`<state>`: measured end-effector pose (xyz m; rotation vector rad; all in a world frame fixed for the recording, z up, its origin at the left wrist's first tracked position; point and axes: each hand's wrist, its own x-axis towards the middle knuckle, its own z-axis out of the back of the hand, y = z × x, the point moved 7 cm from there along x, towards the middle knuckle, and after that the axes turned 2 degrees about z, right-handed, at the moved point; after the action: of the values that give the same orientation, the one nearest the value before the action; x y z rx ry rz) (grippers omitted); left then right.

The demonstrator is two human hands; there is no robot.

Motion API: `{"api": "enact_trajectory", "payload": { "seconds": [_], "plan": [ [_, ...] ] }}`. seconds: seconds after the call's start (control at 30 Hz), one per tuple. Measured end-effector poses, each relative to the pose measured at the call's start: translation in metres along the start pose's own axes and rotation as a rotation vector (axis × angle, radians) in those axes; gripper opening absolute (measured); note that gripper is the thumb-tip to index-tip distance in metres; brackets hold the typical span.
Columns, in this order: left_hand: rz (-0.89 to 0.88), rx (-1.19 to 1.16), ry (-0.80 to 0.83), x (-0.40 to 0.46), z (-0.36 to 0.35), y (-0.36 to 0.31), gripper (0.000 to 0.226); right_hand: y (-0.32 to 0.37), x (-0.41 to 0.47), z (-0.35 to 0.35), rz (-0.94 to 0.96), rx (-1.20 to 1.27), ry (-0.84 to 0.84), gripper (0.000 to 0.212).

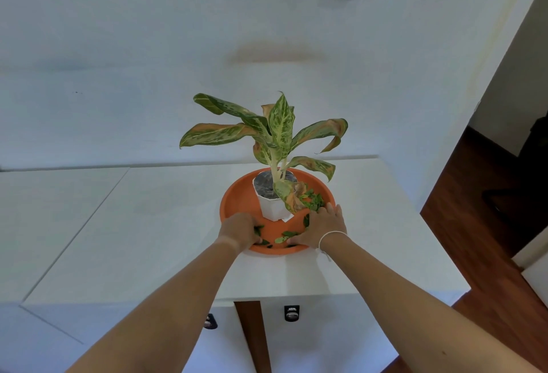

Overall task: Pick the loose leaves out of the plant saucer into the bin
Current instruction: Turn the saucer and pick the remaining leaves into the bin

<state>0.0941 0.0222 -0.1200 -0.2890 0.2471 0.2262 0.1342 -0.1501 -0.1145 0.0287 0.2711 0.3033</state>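
Leaves (289, 235), small, green and loose, are lying scattered across the near floor of the orange plant saucer (237, 197), with a thicker cluster (312, 200) sitting at its right side under the drooping, browning leaf (292, 195) of the potted plant. The left hand (241, 230) is reaching into the near-left part of the saucer, its fingers curling down onto a few leaves there; whether it is actually pinching any I cannot tell. The right hand (321, 226) is lying flatter, fingers fairly straight and close together, resting over leaves by the right rim. The white pot (271, 203) is standing in the saucer just beyond both hands, so a careless sweep is risking a knock that tips it or tears the attached leaf. The saucer is sitting near the right end of the white surface (166, 224), and pulling on its rim could be sliding it toward the edge. No bin is showing, so leaves may be dropping in transit.
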Motion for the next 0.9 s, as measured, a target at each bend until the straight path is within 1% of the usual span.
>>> {"api": "enact_trajectory", "payload": {
  "seconds": [0.13,0.2,0.27,0.37,0.47,0.53,0.6,0.7,0.8,0.9],
  "plan": [
    [0.003,-0.051,-0.015,0.001,-0.001,0.004,0.024,0.008,0.004,0.002,0.027,0.021,-0.045,0.082],
    [-0.001,-0.081,-0.037,-0.001,-0.002,0.004,0.023,0.014,0.004,0.001,0.039,0.042,-0.039,0.069],
    [-0.008,-0.120,-0.068,-0.001,-0.003,0.003,0.024,0.018,0.007,-0.002,0.051,0.130,-0.030,0.054],
    [-0.009,-0.187,-0.093,-0.004,-0.004,0.000,0.026,0.024,0.008,-0.008,0.044,0.282,0.017,0.042],
    [-0.021,-0.195,-0.097,-0.006,-0.001,-0.002,0.026,0.028,0.009,-0.008,0.061,0.345,0.029,0.030],
    [-0.016,-0.210,-0.086,-0.006,-0.001,-0.001,0.026,0.028,0.010,-0.002,0.066,0.418,0.010,0.033],
    [-0.009,-0.220,-0.087,-0.004,-0.002,0.002,0.026,0.028,0.013,-0.002,0.082,0.428,0.005,0.040],
    [0.014,-0.268,-0.103,-0.003,0.000,0.006,0.033,0.025,0.007,-0.006,0.054,0.447,-0.018,0.037],
    [0.064,-0.402,-0.135,-0.003,0.008,0.008,0.038,0.021,0.005,-0.007,0.030,0.487,-0.024,0.036],
    [0.158,-0.642,-0.166,-0.006,0.017,0.013,0.040,0.013,0.012,-0.003,-0.046,0.623,-0.001,0.039]
  ]
}}
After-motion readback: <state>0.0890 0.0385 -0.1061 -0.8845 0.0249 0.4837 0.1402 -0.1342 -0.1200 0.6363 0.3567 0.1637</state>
